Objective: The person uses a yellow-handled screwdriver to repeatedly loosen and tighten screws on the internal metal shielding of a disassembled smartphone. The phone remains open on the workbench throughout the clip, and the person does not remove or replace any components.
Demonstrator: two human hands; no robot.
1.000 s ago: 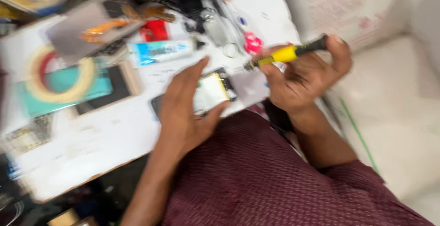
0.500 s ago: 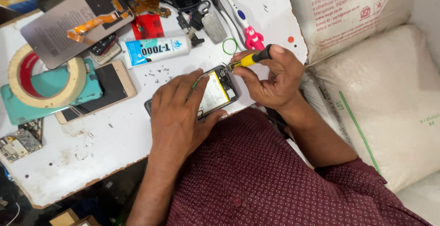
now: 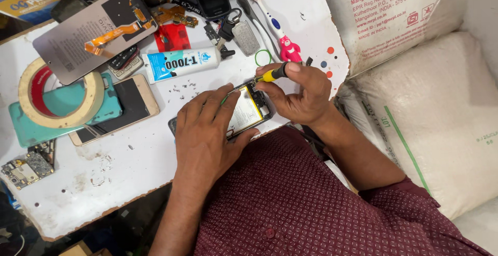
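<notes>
Two hands at opened phone [image 3: 248, 111]: left hand [image 3: 207, 131] stays flat, pinning it; right hand [image 3: 298, 92], grip clamped on screwdriver [image 3: 270, 75], has brought tip down to phone's top edge.

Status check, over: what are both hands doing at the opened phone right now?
Left hand flat on opened phone, pinning it. Right hand grips yellow screwdriver, tip at phone's top edge. Loose screws and glue tube close by.

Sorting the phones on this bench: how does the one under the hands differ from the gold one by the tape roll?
The opened phone lies with its back off and its battery showing; the gold phone looks closed. The left hand presses the opened phone while the right hand works a screwdriver at it; the gold phone lies untouched. Both lie flat on the white table.
</notes>
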